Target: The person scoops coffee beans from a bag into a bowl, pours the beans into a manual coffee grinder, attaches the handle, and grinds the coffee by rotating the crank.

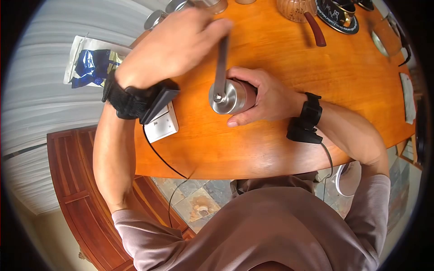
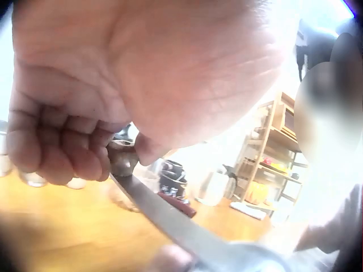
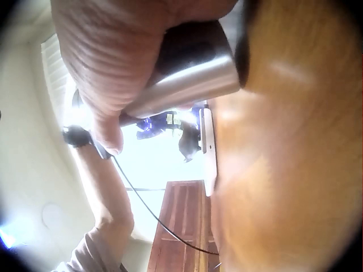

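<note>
A metal cylindrical grinder (image 1: pixel 231 96) with a dark band stands on the wooden table, its flat crank arm (image 1: pixel 221 63) pointing away from the person. The right hand (image 1: pixel 271 97) wraps round the grinder's body, thumb on the near side. Above the far end of the crank is the left hand (image 1: pixel 181 43); in the left wrist view its thumb and curled fingers (image 2: pixel 59 144) pinch the small knob (image 2: pixel 123 158) at the end of the crank arm (image 2: pixel 170 218). The right wrist view shows the grinder's metal body (image 3: pixel 190 85) under the right hand (image 3: pixel 113 56).
A white scale-like device (image 1: pixel 162 126) lies below the left wrist, with a blue and white bag (image 1: pixel 92 65) beyond it. At the back are metal cups (image 1: pixel 156 19), a glass pot with a red handle (image 1: pixel 315 29) and a black kettle (image 1: pixel 341 13). Cables hang from both wrists.
</note>
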A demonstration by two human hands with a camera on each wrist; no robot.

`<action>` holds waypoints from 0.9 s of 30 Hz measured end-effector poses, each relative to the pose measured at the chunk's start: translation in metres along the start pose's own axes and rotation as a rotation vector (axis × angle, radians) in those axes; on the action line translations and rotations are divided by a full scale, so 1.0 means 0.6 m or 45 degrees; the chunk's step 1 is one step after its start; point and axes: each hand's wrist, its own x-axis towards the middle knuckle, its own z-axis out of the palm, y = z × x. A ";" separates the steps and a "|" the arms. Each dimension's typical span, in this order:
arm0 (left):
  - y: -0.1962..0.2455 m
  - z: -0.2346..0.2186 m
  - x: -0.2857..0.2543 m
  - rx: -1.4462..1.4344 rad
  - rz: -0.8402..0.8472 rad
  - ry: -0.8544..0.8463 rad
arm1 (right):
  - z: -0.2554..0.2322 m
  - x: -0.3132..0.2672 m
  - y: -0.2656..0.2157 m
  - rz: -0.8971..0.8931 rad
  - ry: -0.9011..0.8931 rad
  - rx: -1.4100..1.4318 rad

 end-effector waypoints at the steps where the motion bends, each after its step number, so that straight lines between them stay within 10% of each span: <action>1: 0.032 -0.005 0.005 0.006 0.186 0.039 | 0.002 -0.001 0.002 -0.010 -0.016 0.098; 3: 0.098 -0.005 -0.007 -0.163 0.105 -0.043 | 0.006 -0.012 -0.003 0.152 0.009 0.388; 5: 0.146 0.005 -0.046 0.099 0.588 -0.025 | 0.007 -0.013 0.000 0.311 0.032 0.682; 9: 0.171 0.032 -0.147 0.030 0.460 -0.294 | -0.008 -0.004 0.015 -0.047 0.085 -0.251; 16: 0.078 0.004 -0.229 -0.012 -0.366 -0.711 | 0.006 -0.002 0.007 0.087 0.058 0.214; 23: -0.032 -0.011 -0.125 0.062 -0.480 -0.392 | 0.008 -0.003 0.008 -0.042 -0.035 -0.064; 27: -0.014 -0.015 -0.049 0.329 0.110 -0.035 | 0.011 -0.007 0.012 0.051 0.010 0.029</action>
